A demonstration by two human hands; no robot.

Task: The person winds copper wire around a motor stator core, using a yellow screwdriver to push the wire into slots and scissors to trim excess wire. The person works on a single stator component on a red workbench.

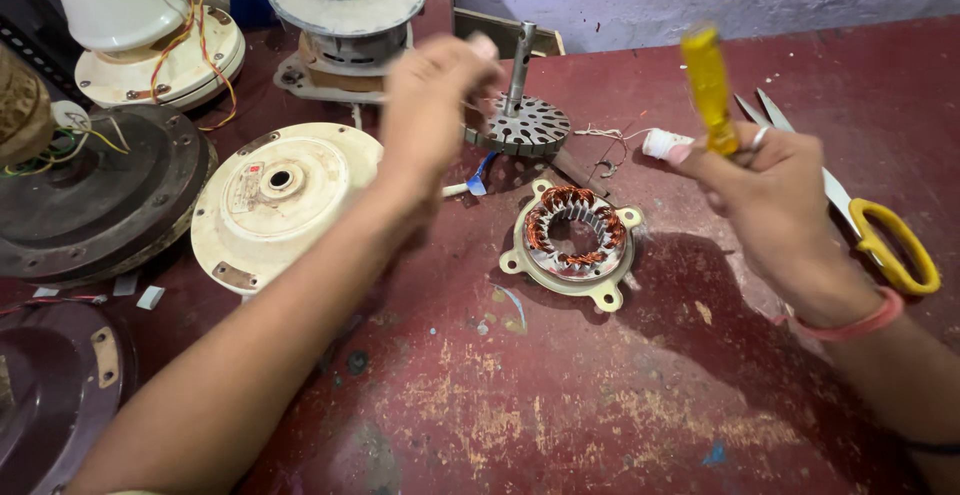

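Both hands are up over the worn red surface [560,395], and between them, lower down, lies the wound stator [572,240], a cream ring with copper coils, flat on its face with its open bore pointing straight up. From the right hand [775,205] it sits at about nine o'clock, near but not touching; from the left hand [430,105] it lies at roughly four o'clock, a little further off. So the right hand looks the nearer of the two.

That right hand is closed around a yellow-handled screwdriver [708,85], handle tilted up toward twelve o'clock, with a small white spool [662,143] pinched at the fingertips on its nine o'clock side. The tool's tip is hidden behind the fingers.

The left hand is bunched, fingers pinched together near the upright shaft of the perforated rotor [518,120], which stands at twelve o'clock from the stator. Whether those fingers hold a thread I cannot tell; it is blurred.

Yellow-handled scissors [870,225] lie at three o'clock, behind the right hand. A cream motor cover [280,200] rests at nine o'clock, beyond the left forearm, with more fan motor housings [345,5] stacked toward eleven.
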